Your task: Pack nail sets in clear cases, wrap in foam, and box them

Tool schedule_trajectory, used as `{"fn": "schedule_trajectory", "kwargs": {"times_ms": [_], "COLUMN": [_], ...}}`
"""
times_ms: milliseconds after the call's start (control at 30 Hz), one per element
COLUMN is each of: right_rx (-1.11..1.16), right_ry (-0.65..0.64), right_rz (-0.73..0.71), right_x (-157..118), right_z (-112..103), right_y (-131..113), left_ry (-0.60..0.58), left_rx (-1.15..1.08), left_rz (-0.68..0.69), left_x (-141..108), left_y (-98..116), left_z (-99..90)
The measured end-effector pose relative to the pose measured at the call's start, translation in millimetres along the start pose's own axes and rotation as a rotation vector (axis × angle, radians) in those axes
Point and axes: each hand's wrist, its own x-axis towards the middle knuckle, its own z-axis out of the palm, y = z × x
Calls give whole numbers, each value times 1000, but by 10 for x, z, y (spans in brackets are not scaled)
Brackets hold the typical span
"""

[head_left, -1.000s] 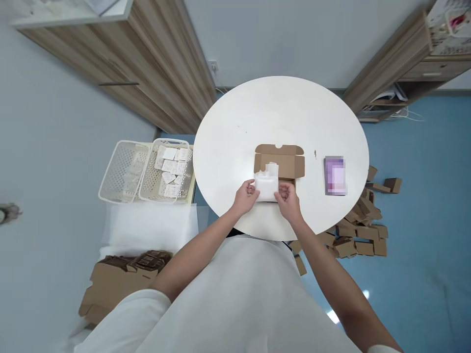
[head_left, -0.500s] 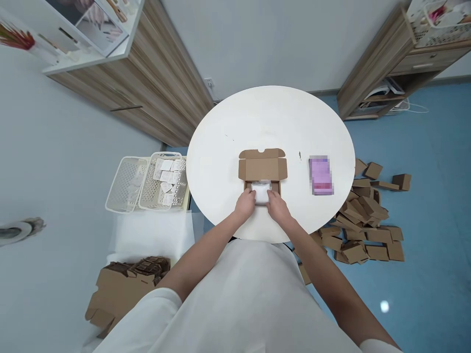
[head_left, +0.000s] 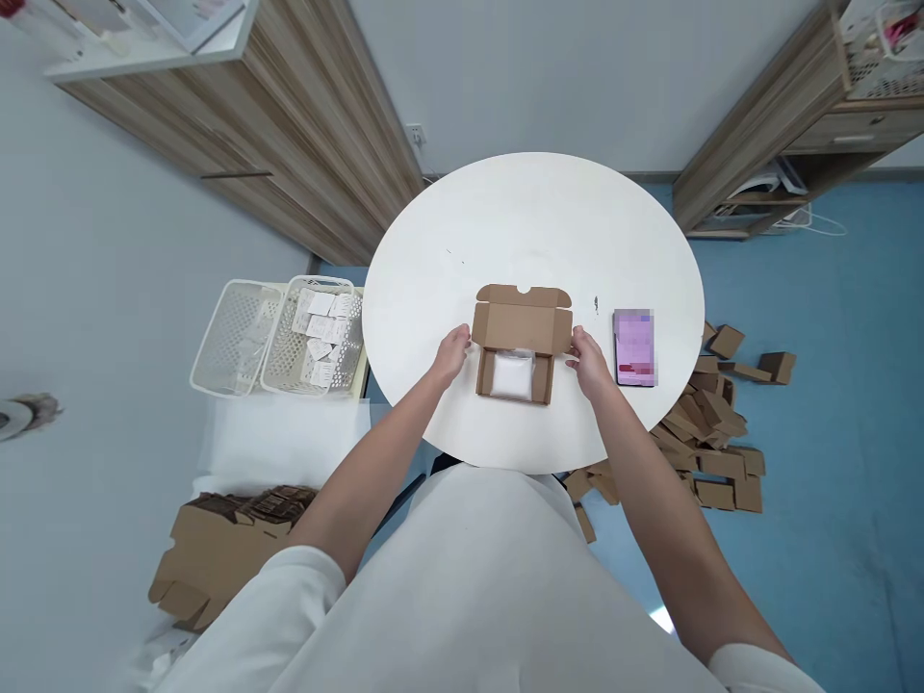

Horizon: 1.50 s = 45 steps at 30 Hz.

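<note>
The person's left hand (head_left: 451,354) and right hand (head_left: 590,362) are flanking the opened lid (head_left: 523,327) of a cardboard box (head_left: 544,378), fingers partly curled; whether they're gripping its edges, I can't tell. A white packet (head_left: 512,375) is lying inside, toward the table's (head_left: 534,212) near side, and a phone (head_left: 635,346) is resting farther right.

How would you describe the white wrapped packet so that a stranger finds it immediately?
Start from the white table with the curved edge, where an open brown cardboard box lies, its lid away from the person. Inside the box is the white, roughly rectangular wrapped packet. Its white surface sets it apart from the brown cardboard around it.
</note>
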Motion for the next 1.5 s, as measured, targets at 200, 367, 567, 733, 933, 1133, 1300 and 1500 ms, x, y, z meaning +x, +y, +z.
{"fn": "schedule_trajectory", "kwargs": {"times_ms": [200, 367, 567, 733, 933, 1133, 1300, 1500], "right_rx": [83, 163, 146, -302, -669, -602, -472, -427], "right_ry": [-104, -130, -260, -235, -193, -129, -215, -191], "right_rz": [-50, -126, -68, -9, -38, -153, -174, -171], "right_x": [-110, -406, -625, -743, -834, -947, -1038, -1032], "right_z": [67, 43, -79, -21, 161, 157, 119, -34], "right_y": [-77, 10, 111, 170, 376, 531, 523, 182], "left_ry": [-230, -280, -315, -361, -119, -113, -297, -304], "left_rx": [-108, -164, -124, 181, 492, 317, 268, 492], "left_rz": [-25, -2, -34, 13, -2, 154, 348, 344], "left_x": [-78, -329, -505, -602, -644, -766, -955, -975], "left_y": [98, -13, -175, -314, -478, -599, -571, -372], "left_z": [53, -15, -176, -108, 97, 69, -31, -143]}}
